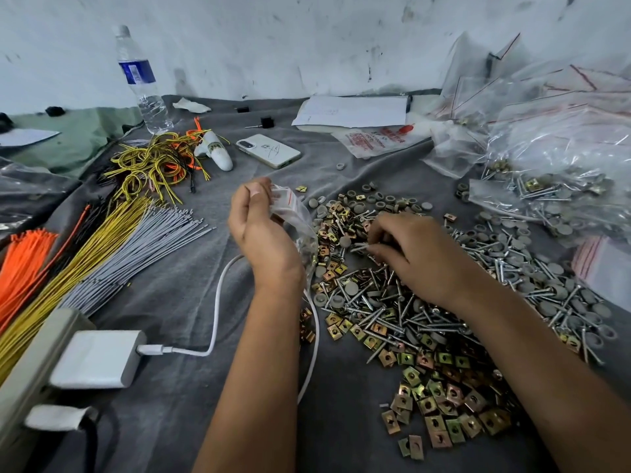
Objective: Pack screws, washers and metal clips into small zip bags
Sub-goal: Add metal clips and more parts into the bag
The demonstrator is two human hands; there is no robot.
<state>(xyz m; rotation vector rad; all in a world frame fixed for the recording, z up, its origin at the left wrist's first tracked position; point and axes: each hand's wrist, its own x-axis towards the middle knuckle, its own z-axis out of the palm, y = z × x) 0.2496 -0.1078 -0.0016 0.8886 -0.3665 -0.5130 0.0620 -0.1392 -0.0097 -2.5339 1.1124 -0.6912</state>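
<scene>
The left hand (259, 230) grips a small zip bag (293, 216) by its mouth just left of the heap, while the right hand (409, 257), fingers curled, pinches a screw (358, 246) atop the mixed screws, washers and metal clips (392, 302) on the grey-clothed tabletop (191, 274).

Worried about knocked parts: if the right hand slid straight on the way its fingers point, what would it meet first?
The right hand points left across the mixed pile of screws and brass-coloured metal clips; probably those first, then the clear zip bag. Depth is unclear.
</scene>
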